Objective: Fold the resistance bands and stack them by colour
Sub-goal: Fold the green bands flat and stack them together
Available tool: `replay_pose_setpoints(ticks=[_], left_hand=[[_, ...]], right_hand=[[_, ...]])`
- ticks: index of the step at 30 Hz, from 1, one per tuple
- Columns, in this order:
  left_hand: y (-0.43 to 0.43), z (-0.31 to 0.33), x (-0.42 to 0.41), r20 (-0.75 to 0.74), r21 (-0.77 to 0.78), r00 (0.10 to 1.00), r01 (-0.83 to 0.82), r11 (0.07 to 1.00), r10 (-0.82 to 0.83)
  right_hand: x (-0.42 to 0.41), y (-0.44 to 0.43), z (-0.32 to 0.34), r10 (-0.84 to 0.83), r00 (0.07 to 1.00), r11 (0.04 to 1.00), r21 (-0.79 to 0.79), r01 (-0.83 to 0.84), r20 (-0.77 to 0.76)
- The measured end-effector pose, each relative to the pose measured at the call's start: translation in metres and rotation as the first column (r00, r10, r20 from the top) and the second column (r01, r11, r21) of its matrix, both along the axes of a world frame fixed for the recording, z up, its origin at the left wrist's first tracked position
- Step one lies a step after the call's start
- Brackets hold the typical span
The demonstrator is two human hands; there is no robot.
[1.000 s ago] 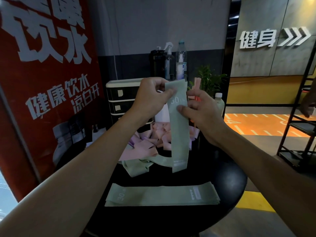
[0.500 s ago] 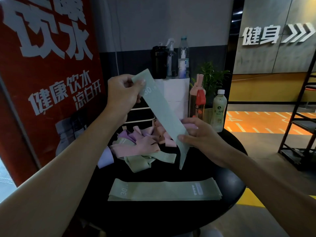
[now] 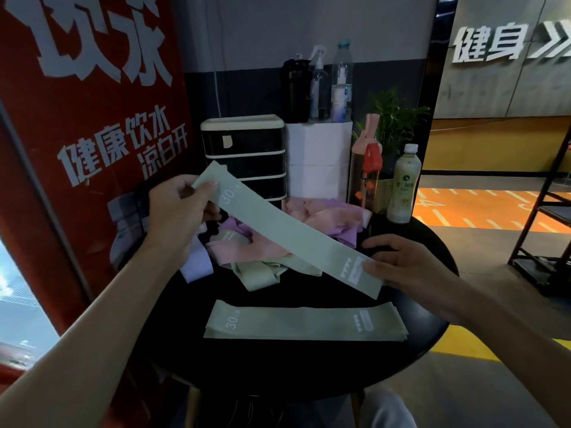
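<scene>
Green band (image 3: pixel 287 233) hangs stretched flat above the table (image 3: pixel 309 369), slanting down from left to right. Left hand (image 3: pixel 176 211) pinches the upper end beside the "30" mark. Right hand (image 3: pixel 411 267) pinches the lower end at the white label, thumb on top. Judged light, thin, limp and elastic, so it would sag if one end were dropped. Best hold: both ends, flat between thumb and fingers. Green stack (image 3: pixel 304 323) lies beneath, with the unsorted pile (image 3: pixel 327 219) behind.

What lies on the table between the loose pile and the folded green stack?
Head view: only bare black table between pile and stack; they lie apart.
</scene>
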State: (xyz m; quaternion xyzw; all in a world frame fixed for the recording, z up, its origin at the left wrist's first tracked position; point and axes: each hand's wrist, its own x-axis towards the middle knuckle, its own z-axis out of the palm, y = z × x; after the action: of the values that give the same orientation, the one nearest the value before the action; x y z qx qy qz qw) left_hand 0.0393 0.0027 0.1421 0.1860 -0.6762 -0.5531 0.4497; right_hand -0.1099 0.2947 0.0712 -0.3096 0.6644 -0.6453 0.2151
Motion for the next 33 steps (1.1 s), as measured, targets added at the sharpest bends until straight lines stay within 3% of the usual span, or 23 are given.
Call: replay_pose_setpoints(ticks=[3,6,10,14,23,33], left_hand=[[0.002,-0.023,0.015,0.031,0.036,1.000,-0.003,0.999,0.002],[0.005,-0.049,0.030,0.079,-0.022,0.997,-0.015,1.000,0.017],[0.007,-0.089,0.045,0.206,-0.192,0.975,-0.038,0.981,0.078],[0.010,-0.116,0.055,0.285,-0.257,0.950,-0.050,0.965,0.125],[0.013,-0.141,0.062,0.324,-0.357,0.929,-0.057,0.932,0.181],[0.014,-0.154,0.062,0.328,-0.353,0.924,-0.073,0.933,0.196]], right_hand=[[0.000,0.006,-0.009,-0.044,0.998,0.998,-0.033,0.046,0.046],[0.002,0.012,-0.020,-0.097,0.994,0.994,-0.048,0.099,0.047],[0.002,0.015,-0.037,-0.237,0.968,0.971,-0.010,0.237,-0.082],[0.002,0.014,-0.052,-0.344,0.916,0.936,0.007,0.353,-0.209],[0.006,0.016,-0.072,-0.349,0.817,0.905,0.059,0.420,-0.459],[0.010,0.020,-0.082,-0.339,0.790,0.891,0.095,0.444,-0.511]])
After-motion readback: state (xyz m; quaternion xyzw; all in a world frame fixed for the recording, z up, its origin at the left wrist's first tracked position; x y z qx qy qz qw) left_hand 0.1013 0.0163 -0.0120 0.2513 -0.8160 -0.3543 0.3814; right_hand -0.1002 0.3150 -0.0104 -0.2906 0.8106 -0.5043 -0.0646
